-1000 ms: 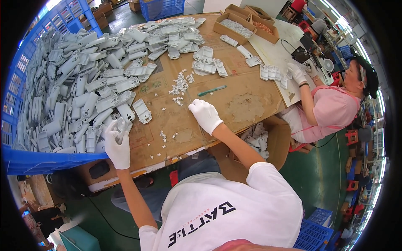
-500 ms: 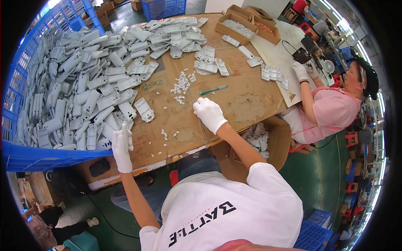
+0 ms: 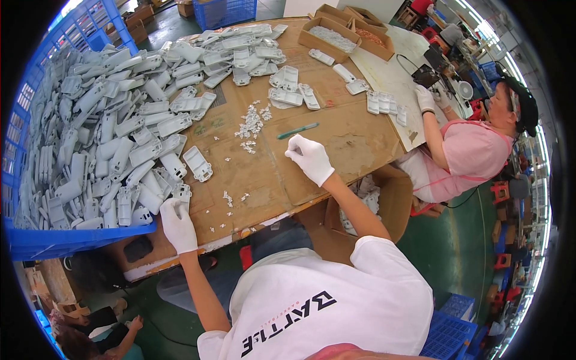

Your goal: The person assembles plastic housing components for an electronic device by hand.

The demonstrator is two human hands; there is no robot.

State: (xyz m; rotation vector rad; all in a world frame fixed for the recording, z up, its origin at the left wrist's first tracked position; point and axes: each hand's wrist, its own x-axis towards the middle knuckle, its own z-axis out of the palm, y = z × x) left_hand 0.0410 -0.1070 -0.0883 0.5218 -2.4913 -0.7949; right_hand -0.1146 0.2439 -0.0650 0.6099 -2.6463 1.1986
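My left hand (image 3: 179, 227), in a white glove, is closed on the lower end of a light grey plastic housing (image 3: 182, 192) beside the big pile. My right hand (image 3: 309, 159), also gloved, is over the middle of the cardboard-covered table with thumb and fingers pinched together. What is between those fingertips, if anything, is too small to make out. Just beyond it lies a green pen (image 3: 297, 131). Left of the pen is a heap of tiny white parts (image 3: 252, 123), with smaller clusters (image 3: 228, 199) nearer me. A single open housing (image 3: 197, 164) lies between the pile and the heap.
A blue crate (image 3: 84, 240) at the left overflows with housings (image 3: 108, 144). Several more housings (image 3: 384, 103) lie at the right. Cardboard boxes (image 3: 327, 37) of small parts stand at the far edge. A co-worker (image 3: 462, 144) sits at the right; a carton (image 3: 387, 198) stands below the table edge.
My left hand has turned, so the housing in it shows more plainly. My right hand has shifted right, away from the small parts, and its fingers are now pinched. The view has moved slightly.
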